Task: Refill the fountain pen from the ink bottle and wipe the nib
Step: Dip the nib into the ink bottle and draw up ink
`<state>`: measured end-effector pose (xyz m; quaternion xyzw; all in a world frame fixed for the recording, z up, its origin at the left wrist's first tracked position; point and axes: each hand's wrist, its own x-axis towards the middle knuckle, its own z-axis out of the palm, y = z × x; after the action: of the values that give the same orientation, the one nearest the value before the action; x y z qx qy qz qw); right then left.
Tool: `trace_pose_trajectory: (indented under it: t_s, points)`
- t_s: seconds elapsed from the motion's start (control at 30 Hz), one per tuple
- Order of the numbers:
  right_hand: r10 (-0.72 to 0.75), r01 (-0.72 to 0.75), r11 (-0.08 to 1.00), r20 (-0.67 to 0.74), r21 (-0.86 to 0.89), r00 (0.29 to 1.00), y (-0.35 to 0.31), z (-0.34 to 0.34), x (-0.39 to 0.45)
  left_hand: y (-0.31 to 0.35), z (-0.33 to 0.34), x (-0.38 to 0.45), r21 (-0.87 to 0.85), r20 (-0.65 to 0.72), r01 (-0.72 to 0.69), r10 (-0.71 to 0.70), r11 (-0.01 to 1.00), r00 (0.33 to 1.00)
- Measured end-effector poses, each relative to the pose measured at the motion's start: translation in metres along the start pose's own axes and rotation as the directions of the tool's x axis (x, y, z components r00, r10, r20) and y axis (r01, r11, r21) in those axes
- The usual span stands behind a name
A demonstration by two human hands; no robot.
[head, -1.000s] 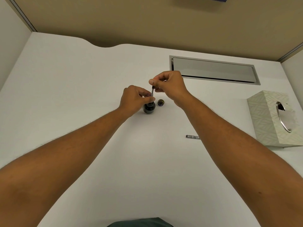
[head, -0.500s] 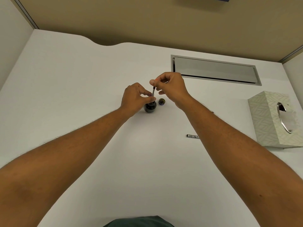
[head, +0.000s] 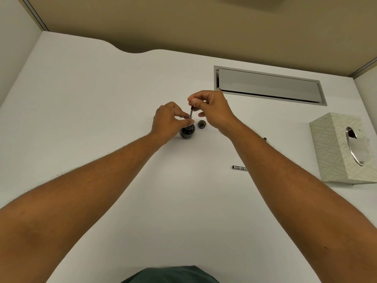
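Note:
A small dark ink bottle (head: 187,133) stands uncapped in the middle of the white desk (head: 102,99). The fountain pen's thin inner section (head: 191,112) stands upright in the bottle's mouth. My left hand (head: 168,120) pinches the section's lower end at the bottle's neck. My right hand (head: 212,110) pinches the top end between thumb and forefinger. The nib is hidden in the bottle. The bottle's cap (head: 202,125) lies just right of the bottle. A metal pen barrel (head: 239,167) lies on the desk, partly hidden under my right forearm.
A patterned tissue box (head: 336,152) with a tissue sticking out stands at the right edge. A metal cable flap (head: 269,84) is set into the desk behind my hands. A tan partition wall runs along the desk's far edge.
Both hands stay at the bottle. The right hand's fingers have shifted slightly on the top of the pen section; the view has tilted a little.

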<state>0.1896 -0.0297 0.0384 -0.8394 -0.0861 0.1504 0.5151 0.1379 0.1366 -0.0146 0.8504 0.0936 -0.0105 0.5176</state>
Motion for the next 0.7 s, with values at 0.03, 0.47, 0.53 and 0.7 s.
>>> trace_pose_trajectory:
  t_s: [0.03, 0.47, 0.53, 0.7]
  points:
    - [-0.002, 0.002, 1.0, -0.015, -0.006, 1.0, 0.0008, 0.0009, 0.0, -0.0004, 0.0001, 0.0, 0.0, -0.002, 0.0, 0.0, 1.0, 1.0]
    - [0.01, -0.014, 0.999, -0.112, -0.034, 0.994, 0.0044, 0.0051, -0.0011, -0.0008, 0.0014, -0.0016, -0.002, -0.01, 0.003, -0.003, 1.0, 1.0]
    - [0.007, -0.009, 1.0, -0.091, -0.025, 0.996, 0.0029, 0.0034, -0.0026, -0.0002, 0.001, -0.0015, 0.002, -0.008, -0.003, 0.003, 1.0, 1.0]
    - [0.004, -0.008, 0.999, -0.087, -0.041, 0.996, 0.0023, 0.0027, -0.004, -0.0019, 0.0005, -0.0017, 0.008, -0.006, -0.005, 0.005, 1.0, 1.0]
